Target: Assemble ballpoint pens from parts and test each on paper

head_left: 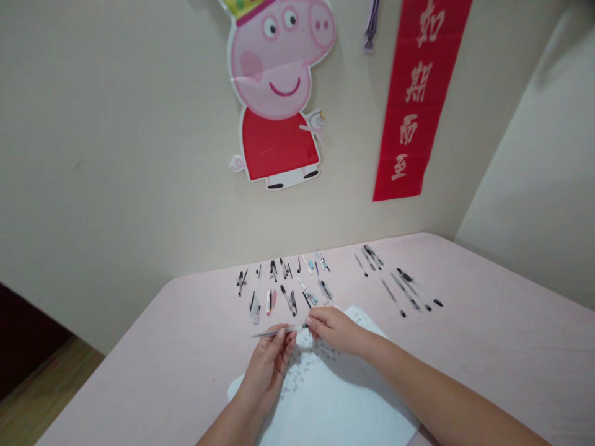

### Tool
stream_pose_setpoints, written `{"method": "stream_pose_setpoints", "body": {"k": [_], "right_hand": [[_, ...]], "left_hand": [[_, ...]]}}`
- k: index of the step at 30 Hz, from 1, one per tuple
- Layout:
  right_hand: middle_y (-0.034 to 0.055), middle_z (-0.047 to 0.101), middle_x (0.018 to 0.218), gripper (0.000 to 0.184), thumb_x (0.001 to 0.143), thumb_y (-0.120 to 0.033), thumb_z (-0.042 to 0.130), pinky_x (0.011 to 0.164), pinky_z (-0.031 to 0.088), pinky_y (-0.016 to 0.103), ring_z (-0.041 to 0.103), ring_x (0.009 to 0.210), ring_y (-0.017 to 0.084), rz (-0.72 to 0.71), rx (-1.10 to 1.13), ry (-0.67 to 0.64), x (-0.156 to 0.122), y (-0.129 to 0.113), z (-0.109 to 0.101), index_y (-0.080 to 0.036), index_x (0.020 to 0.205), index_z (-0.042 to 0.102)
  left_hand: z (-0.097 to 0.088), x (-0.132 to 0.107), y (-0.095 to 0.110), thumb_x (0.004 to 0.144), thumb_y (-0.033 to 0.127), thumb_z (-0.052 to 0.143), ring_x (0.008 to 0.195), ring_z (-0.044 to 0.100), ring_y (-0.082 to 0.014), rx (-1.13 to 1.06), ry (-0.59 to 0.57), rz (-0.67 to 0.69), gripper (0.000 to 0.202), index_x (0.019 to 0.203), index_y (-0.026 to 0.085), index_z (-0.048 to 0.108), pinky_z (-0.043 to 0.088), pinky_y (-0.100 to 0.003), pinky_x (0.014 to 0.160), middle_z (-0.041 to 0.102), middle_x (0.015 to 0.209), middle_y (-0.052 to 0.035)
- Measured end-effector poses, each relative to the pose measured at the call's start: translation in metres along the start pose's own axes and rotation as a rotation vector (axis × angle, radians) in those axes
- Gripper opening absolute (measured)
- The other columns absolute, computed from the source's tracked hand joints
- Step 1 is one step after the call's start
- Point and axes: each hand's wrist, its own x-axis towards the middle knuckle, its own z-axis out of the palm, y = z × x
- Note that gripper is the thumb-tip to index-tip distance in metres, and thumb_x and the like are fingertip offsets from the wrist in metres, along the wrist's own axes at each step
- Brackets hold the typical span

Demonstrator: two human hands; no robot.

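Note:
A slim, clear-barrelled pen (274, 332) is held nearly level above a sheet of white paper. My left hand (274, 356) pinches its barrel between thumb and fingers, and the pointed end sticks out to the left. At the pen's dark right end, my right hand (328, 325) has its fingertips closed on it. Beneath both hands the white paper (344, 396) carries rows of small dark handwriting near its top. Beyond the hands lie several disassembled pen parts (288, 300), with caps, barrels and refills in small groups.
Several whole pens (409, 291) lie side by side to the right, with another small group of pens (369, 257) behind them. A pink cloth covers the table (139, 371), which meets the wall. A cartoon pig cutout (281, 142) and a red banner (409, 111) hang there.

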Motion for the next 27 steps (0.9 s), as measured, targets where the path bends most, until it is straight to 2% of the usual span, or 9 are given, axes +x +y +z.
{"method": "stream_pose_setpoints", "body": {"k": [4, 6, 10, 15, 21, 27], "right_hand": [[0.0007, 0.058, 0.074, 0.006, 0.079, -0.022, 0.053, 0.057, 0.036, 0.019, 0.053, 0.068, 0.012, -0.018, 0.028, 0.025, -0.001, 0.0, -0.001, -0.017, 0.079, 0.056], [0.0004, 0.058, 0.073, 0.004, 0.078, -0.019, 0.052, 0.057, 0.036, 0.019, 0.052, 0.067, 0.012, -0.034, 0.022, 0.023, -0.001, -0.001, -0.001, -0.017, 0.078, 0.056], [-0.0007, 0.056, 0.065, 0.012, 0.08, -0.019, 0.049, 0.056, 0.035, 0.02, 0.05, 0.062, 0.012, -0.041, 0.039, 0.008, -0.001, -0.002, 0.0, -0.016, 0.071, 0.055], [-0.0022, 0.056, 0.058, 0.018, 0.083, -0.023, 0.047, 0.054, 0.036, 0.02, 0.05, 0.056, 0.011, -0.007, 0.188, -0.015, 0.0, 0.004, 0.008, -0.017, 0.066, 0.051], [-0.005, 0.048, 0.048, 0.028, 0.084, -0.033, 0.048, 0.048, 0.038, 0.019, 0.048, 0.046, 0.009, 0.134, 0.429, -0.041, 0.002, 0.009, 0.017, -0.018, 0.061, 0.045], [-0.0061, 0.046, 0.044, 0.034, 0.078, -0.043, 0.053, 0.042, 0.036, 0.019, 0.044, 0.037, 0.007, 0.263, 0.652, -0.063, 0.003, 0.005, 0.021, -0.018, 0.058, 0.043]], "left_hand": [[-0.001, 0.002, 0.0, 0.083, 0.0, 0.049, 0.065, 0.067, -0.0108, -0.002, 0.0, 0.001, 0.018, 0.08, 0.01, 0.063, 0.057, -0.019, 0.064, 0.069, 0.072, -0.0079], [-0.002, 0.002, 0.0, 0.083, 0.0, 0.049, 0.065, 0.067, -0.0111, 0.0, 0.002, -0.001, 0.017, 0.08, 0.009, 0.063, 0.057, -0.019, 0.065, 0.069, 0.073, -0.0082], [-0.001, 0.0, 0.0, 0.082, 0.002, 0.052, 0.066, 0.068, -0.0114, -0.001, 0.009, -0.001, 0.015, 0.079, 0.01, 0.064, 0.057, -0.019, 0.066, 0.069, 0.074, -0.0079], [0.0, -0.001, 0.001, 0.082, 0.002, 0.053, 0.065, 0.067, -0.0105, 0.006, 0.002, -0.003, 0.014, 0.077, 0.011, 0.063, 0.057, -0.018, 0.065, 0.068, 0.071, -0.0059], [0.0, -0.001, 0.001, 0.081, 0.003, 0.055, 0.067, 0.067, -0.0107, 0.007, -0.022, 0.004, 0.012, 0.079, 0.011, 0.063, 0.057, -0.018, 0.066, 0.069, 0.071, -0.0054], [-0.002, 0.0, 0.0, 0.081, 0.003, 0.055, 0.067, 0.067, -0.01, 0.037, -0.051, 0.024, 0.012, 0.08, 0.011, 0.064, 0.056, -0.018, 0.067, 0.069, 0.072, -0.0053]]}}
